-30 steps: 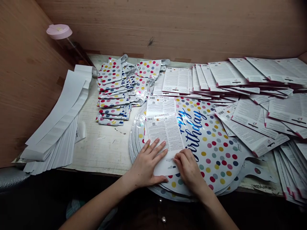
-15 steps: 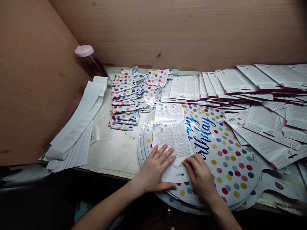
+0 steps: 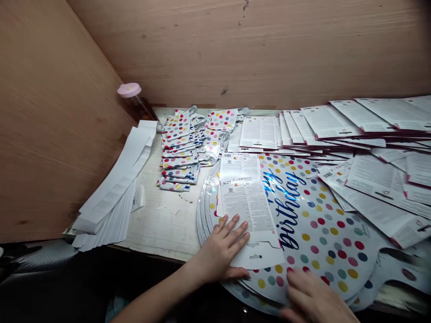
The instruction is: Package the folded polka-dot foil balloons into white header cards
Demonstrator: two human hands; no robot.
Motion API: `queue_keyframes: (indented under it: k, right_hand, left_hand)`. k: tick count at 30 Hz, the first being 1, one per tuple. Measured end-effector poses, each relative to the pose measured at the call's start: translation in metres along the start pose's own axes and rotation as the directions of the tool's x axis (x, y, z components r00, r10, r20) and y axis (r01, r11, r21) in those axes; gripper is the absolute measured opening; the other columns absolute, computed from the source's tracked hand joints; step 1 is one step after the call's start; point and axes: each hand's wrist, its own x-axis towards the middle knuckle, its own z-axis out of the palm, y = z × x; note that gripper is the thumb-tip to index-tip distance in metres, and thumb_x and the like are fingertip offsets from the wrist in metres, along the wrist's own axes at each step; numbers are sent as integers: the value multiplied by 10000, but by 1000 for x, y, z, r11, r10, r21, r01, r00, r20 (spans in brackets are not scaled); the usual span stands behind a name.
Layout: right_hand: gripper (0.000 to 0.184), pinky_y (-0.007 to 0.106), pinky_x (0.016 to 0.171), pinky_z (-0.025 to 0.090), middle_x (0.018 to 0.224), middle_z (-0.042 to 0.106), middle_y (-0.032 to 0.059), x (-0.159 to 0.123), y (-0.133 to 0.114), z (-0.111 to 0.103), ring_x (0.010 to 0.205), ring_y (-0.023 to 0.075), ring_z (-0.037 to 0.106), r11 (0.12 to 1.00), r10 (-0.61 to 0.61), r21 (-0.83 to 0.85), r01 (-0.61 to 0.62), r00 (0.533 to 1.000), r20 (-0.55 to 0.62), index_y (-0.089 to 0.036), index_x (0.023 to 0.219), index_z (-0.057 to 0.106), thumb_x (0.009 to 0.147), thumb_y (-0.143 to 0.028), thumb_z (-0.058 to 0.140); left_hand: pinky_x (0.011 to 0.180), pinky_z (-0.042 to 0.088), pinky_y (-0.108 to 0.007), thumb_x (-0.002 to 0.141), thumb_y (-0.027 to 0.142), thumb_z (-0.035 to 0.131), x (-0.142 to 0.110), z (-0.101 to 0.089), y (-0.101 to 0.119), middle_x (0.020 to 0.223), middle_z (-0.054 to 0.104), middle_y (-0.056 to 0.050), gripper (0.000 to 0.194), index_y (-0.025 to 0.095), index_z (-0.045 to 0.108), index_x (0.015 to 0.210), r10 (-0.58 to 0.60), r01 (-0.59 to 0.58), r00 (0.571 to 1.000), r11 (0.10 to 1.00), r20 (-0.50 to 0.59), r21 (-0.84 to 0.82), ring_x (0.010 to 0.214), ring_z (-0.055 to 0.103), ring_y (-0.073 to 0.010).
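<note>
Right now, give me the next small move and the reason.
I'd probably bring the right hand to the right end of the white hang tab and steady it there. The left hand lies spread over the lower left of the printed card, while the right, blurred, is off it, over the dotted foil shapes, leaving that end untouched.

one left hand [image 3: 225,249], palm down, fingers spread, thumb out to the side; one right hand [image 3: 308,291], lower, fingers curled, slightly blurred; two bare forearms, angled inward.
</note>
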Motion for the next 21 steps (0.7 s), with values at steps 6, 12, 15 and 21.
queue_keyframes:
  k: [6, 12, 15, 21]
  right_hand:
    - [204, 391, 771, 536, 974, 625, 101, 39, 1, 18, 896, 236, 579, 980, 160, 133, -148, 984, -83, -187, 1127, 608, 937, -203, 537]
    - [141, 325, 671, 471, 775, 571, 37, 56, 1, 34, 746, 181, 525, 898, 383, 307, -314, 902, -197, -200, 842, 585, 955, -155, 514]
    - [175, 323, 640, 448, 722, 545, 20, 61, 3, 37, 701, 183, 519, 838, 536, 288, -464, 798, -274, -205, 769, 540, 927, -255, 597]
    - [365, 398, 667, 451, 812, 551, 83, 32, 30, 12, 768, 256, 522, 657, 725, 117, -744, 582, -369, -206, 750, 621, 908, -525, 542]
  left_hand:
    - [1026, 470, -548, 882, 220, 627, -10, 13, 12, 1080, 727, -140, 305, 186, 666, 1182, -18, -24, 967, 987, -254, -158, 1155, 628, -317]
    - [745, 542, -387, 925, 207, 538, 5, 21, 25, 801, 645, -79, 145, 197, 681, 904, -239, 277, 857, 961, -456, 17, 815, 625, -239]
    - [748, 490, -446, 905, 304, 588, 11, 23, 23, 910, 606, -112, 201, 181, 630, 1058, -355, 446, 750, 895, -558, 29, 854, 564, -281]
    - [799, 472, -442, 884, 438, 605, 12, 20, 23, 1050, 577, -113, 473, 175, 493, 1261, -469, 616, 656, 785, -591, 62, 942, 542, -288]
